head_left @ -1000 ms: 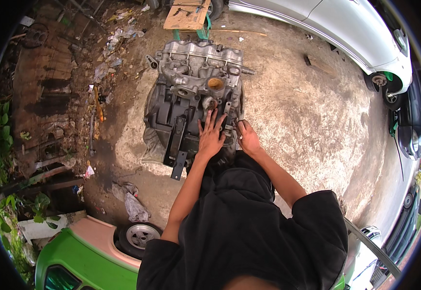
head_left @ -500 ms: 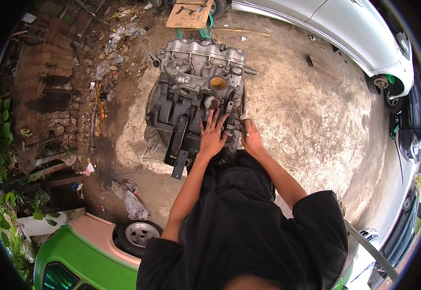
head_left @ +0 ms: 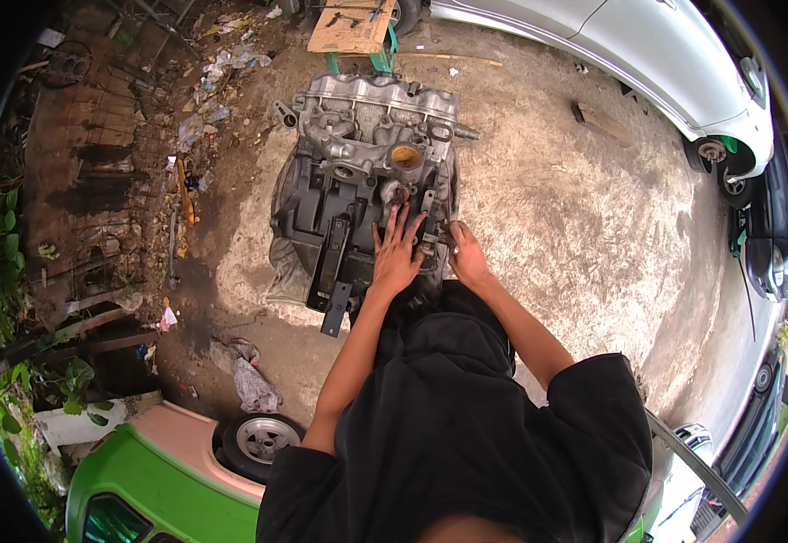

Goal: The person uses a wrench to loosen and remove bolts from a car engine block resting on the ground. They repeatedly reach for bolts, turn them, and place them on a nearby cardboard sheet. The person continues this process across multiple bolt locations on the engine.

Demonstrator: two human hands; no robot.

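Observation:
A grey metal car engine (head_left: 321,195) rests on the ground in front of me, with its cast intake manifold (head_left: 344,149) and ribbed top cover (head_left: 380,90) on the far side. My left hand (head_left: 397,255) lies on its near part with fingers spread, pressing on the metal beside a small upright bracket (head_left: 428,201). Against the engine's right side is my right hand (head_left: 468,257), its fingers curled closed at a small metal part I cannot make out. A dark flat bracket (head_left: 338,308) sticks out toward me, left of my left hand.
Beyond the engine stands a small wooden-topped table (head_left: 350,27) with tools on it. A silver car (head_left: 656,54) is at the far right, a green car (head_left: 167,480) at the near left. A crumpled cloth (head_left: 253,385) lies near a wheel (head_left: 265,439). Litter (head_left: 217,68) covers the left ground.
My right hand has shifted slightly at the engine's side, its fingers turning a little. The left hand stays spread in the same place.

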